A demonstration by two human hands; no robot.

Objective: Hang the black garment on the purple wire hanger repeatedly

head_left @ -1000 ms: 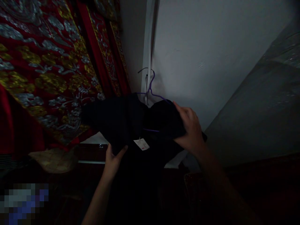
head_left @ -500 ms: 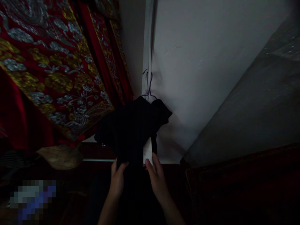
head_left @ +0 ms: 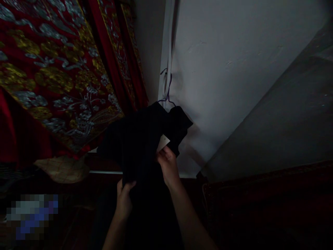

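Note:
A black garment (head_left: 140,135), its cut hard to make out in the dim light, hangs from a thin purple hanger (head_left: 169,93). My left hand (head_left: 125,198) is closed on the garment's left edge, thumb on the front of the cloth. At the garment's right side, my right hand (head_left: 168,163) grips a flat pale card (head_left: 163,142) like a tag; its lower part is hidden behind the fingers. The card lies against the dark cloth, tilted, with one corner pointing right. Whether it is attached to the garment I cannot tell.
Red cloth with gold and silver embroidery (head_left: 65,76) hangs on the left. A white strap (head_left: 169,41) runs down to the hanger beside the pale wall (head_left: 234,69). Below the red cloth lies a beige checked cloth (head_left: 65,170). Grey sheeting (head_left: 286,114) covers the right side.
My right hand has moved up and slightly left with the card, which has turned from upright to tilted. My left hand keeps its hold, a little lower and further left in view.

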